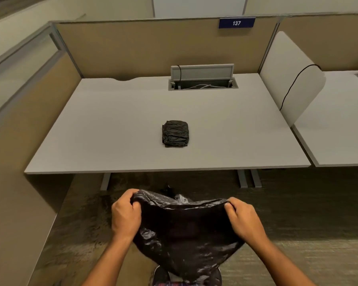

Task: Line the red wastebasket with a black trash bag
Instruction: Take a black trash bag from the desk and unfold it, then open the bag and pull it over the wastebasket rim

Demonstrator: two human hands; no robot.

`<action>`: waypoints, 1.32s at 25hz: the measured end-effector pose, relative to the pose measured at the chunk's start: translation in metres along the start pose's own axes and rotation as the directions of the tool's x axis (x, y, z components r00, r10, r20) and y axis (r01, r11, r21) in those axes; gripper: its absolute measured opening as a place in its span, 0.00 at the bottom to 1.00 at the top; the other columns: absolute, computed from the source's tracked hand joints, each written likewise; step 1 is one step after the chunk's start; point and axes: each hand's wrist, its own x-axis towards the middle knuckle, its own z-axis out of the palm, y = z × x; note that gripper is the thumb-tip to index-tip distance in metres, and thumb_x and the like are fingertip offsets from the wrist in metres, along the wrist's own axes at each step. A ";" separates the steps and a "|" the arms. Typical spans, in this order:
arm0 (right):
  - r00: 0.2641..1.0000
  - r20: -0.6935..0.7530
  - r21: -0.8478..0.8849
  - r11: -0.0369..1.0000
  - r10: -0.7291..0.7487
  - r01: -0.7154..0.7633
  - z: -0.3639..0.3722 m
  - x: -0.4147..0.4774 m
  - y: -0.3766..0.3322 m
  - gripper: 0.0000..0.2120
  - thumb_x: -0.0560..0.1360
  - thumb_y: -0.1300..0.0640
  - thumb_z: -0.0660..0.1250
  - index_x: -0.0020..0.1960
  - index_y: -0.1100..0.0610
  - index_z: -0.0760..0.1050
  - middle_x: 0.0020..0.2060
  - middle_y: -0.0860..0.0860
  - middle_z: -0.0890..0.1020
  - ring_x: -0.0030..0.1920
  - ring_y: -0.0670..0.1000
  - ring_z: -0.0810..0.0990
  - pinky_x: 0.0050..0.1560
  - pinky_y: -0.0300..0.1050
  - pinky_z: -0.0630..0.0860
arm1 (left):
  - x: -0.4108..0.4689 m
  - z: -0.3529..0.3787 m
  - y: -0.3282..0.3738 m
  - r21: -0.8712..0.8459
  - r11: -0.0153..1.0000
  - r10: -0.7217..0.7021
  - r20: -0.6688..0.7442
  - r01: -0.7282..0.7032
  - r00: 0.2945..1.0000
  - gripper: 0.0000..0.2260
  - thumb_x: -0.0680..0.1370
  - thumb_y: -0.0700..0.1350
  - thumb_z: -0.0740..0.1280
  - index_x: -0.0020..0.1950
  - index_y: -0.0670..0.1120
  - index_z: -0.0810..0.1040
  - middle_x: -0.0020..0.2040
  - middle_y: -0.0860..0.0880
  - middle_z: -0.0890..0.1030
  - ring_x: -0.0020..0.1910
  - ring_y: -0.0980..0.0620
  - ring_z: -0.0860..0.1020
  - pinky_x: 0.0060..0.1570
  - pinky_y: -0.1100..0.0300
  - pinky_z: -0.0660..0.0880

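Black film bag [184,230], thin, limp, slick, near weightless | held above the floor before the desk [132,112] | left grip [126,216] and right grip [242,219] clenched on its rim, best hold | wastebasket unseen

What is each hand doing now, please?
Left hand: closed on the bag, left edge.
Right hand: closed on the bag, right edge.
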 end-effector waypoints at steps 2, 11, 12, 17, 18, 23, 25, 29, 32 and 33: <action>0.998 -0.057 0.074 0.997 0.014 -0.010 -0.002 0.008 -0.007 0.16 0.85 0.51 0.61 0.38 0.45 0.70 0.33 0.45 0.79 0.36 0.46 0.79 0.33 0.42 0.70 | 0.001 0.005 0.008 -0.057 0.998 -0.014 -0.006 0.014 1.000 0.18 0.78 0.28 0.64 0.61 0.44 0.84 0.50 0.48 0.86 0.49 0.47 0.84 0.48 0.57 0.77; 0.956 -0.282 0.282 0.960 0.082 0.001 0.015 -0.003 0.002 0.15 0.84 0.56 0.60 0.39 0.46 0.71 0.27 0.46 0.76 0.33 0.46 0.78 0.28 0.36 0.69 | -0.014 0.027 -0.019 -0.051 0.996 0.073 -0.054 -0.076 0.996 0.19 0.75 0.24 0.64 0.60 0.41 0.82 0.45 0.46 0.85 0.39 0.42 0.83 0.38 0.52 0.80; 0.954 -0.286 0.274 0.962 0.091 -0.010 0.021 -0.005 0.009 0.15 0.84 0.56 0.60 0.40 0.46 0.72 0.27 0.45 0.75 0.33 0.46 0.78 0.28 0.35 0.69 | -0.016 0.033 -0.028 -0.037 0.995 0.089 -0.051 -0.091 0.995 0.20 0.74 0.23 0.65 0.59 0.41 0.82 0.45 0.47 0.85 0.39 0.42 0.83 0.38 0.57 0.78; 0.968 -0.197 0.249 0.963 0.157 -0.106 0.070 -0.005 0.051 0.16 0.84 0.57 0.60 0.38 0.47 0.71 0.27 0.47 0.75 0.33 0.50 0.77 0.25 0.37 0.67 | -0.028 0.076 -0.081 0.012 0.996 0.092 0.056 -0.092 0.994 0.21 0.72 0.22 0.67 0.55 0.44 0.84 0.47 0.52 0.84 0.45 0.51 0.82 0.49 0.79 0.71; 0.968 -0.174 0.238 0.962 0.178 -0.134 0.084 -0.004 0.061 0.16 0.84 0.57 0.61 0.37 0.47 0.70 0.27 0.47 0.75 0.33 0.50 0.77 0.26 0.37 0.67 | -0.029 0.088 -0.094 0.015 0.999 0.050 0.083 -0.052 0.995 0.21 0.72 0.23 0.67 0.54 0.46 0.84 0.47 0.54 0.84 0.45 0.55 0.82 0.50 0.79 0.71; 0.967 -0.079 0.124 0.965 0.243 -0.232 0.160 0.019 0.113 0.18 0.83 0.60 0.64 0.36 0.48 0.69 0.27 0.45 0.74 0.27 0.44 0.73 0.28 0.39 0.63 | -0.020 0.161 -0.170 -0.021 0.957 -0.277 0.242 0.291 0.930 0.16 0.78 0.31 0.68 0.52 0.51 0.85 0.46 0.51 0.88 0.46 0.48 0.86 0.50 0.47 0.83; 0.968 -0.030 0.106 0.964 0.248 -0.244 0.183 0.029 0.132 0.16 0.84 0.60 0.64 0.38 0.49 0.70 0.29 0.44 0.74 0.30 0.43 0.74 0.30 0.38 0.62 | -0.013 0.182 -0.197 -0.011 0.935 -0.334 0.308 0.354 0.891 0.16 0.79 0.32 0.68 0.49 0.53 0.86 0.41 0.53 0.89 0.42 0.54 0.86 0.47 0.50 0.83; 0.956 0.047 0.023 0.956 0.291 -0.292 0.243 0.056 0.185 0.14 0.84 0.59 0.64 0.39 0.51 0.72 0.31 0.48 0.77 0.32 0.47 0.76 0.31 0.41 0.64 | 0.006 0.240 -0.259 0.051 0.876 -0.460 0.388 0.479 0.799 0.18 0.79 0.32 0.71 0.42 0.55 0.85 0.36 0.52 0.87 0.38 0.57 0.84 0.44 0.53 0.81; 0.916 0.209 -0.131 0.938 0.343 -0.322 0.286 0.076 0.222 0.12 0.84 0.56 0.62 0.46 0.59 0.80 0.41 0.60 0.86 0.43 0.63 0.84 0.40 0.51 0.73 | 0.016 0.279 -0.300 0.154 0.802 -0.578 0.443 0.577 0.685 0.12 0.80 0.33 0.73 0.41 0.48 0.84 0.38 0.47 0.86 0.40 0.46 0.84 0.43 0.55 0.77; 0.898 0.271 -0.171 0.935 0.348 -0.311 0.299 0.082 0.232 0.13 0.85 0.55 0.62 0.48 0.59 0.80 0.44 0.61 0.86 0.46 0.64 0.84 0.43 0.52 0.74 | 0.019 0.290 -0.311 0.173 0.774 -0.611 0.453 0.608 0.649 0.11 0.81 0.33 0.72 0.42 0.46 0.84 0.39 0.46 0.87 0.40 0.46 0.84 0.42 0.57 0.77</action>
